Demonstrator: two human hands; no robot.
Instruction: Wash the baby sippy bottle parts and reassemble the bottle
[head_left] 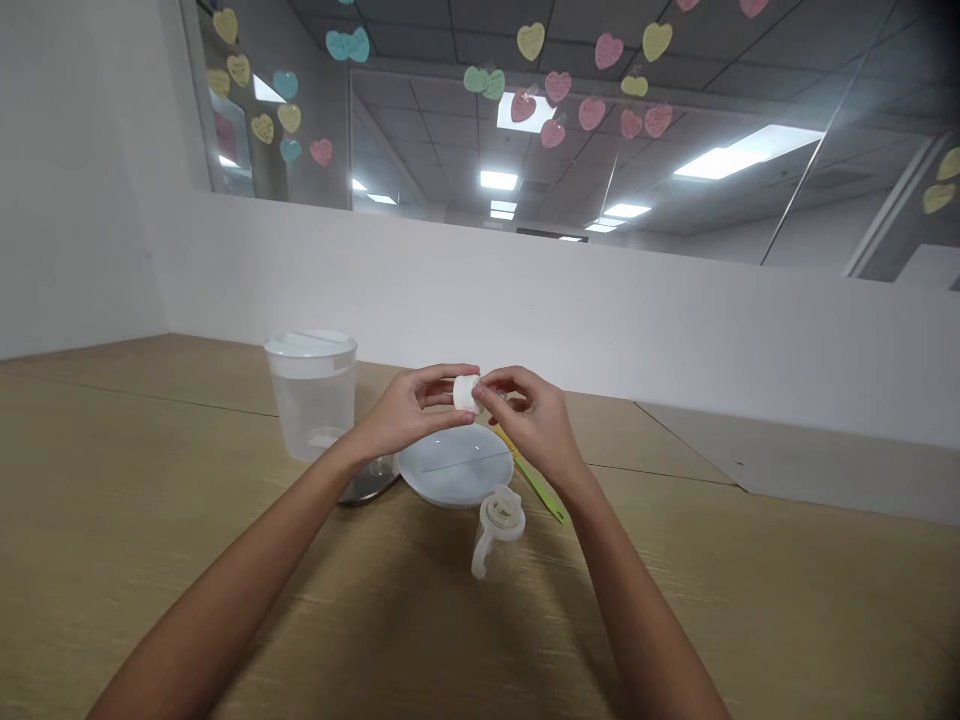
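Observation:
A small white cylinder, like a cap (466, 394), is held up between both hands above a white plate (450, 490). My left hand (409, 405) grips it from the left, thumb below and fingers above. From the right, my right hand (529, 415) pinches its near end, and something small and clear shows partly behind those fingers. What exactly the white piece is, I cannot make out. In front of the plate stands a small clear container with a white spouted lid and handle (499, 535).
At the left is a clear lidded bucket (311, 400). A dark round metal thing (371, 483) lies partly behind my left forearm. Beside the plate rests a yellow and green utensil (541, 490). A white wall (525, 310) with a window above it bounds the wooden table (712, 600).

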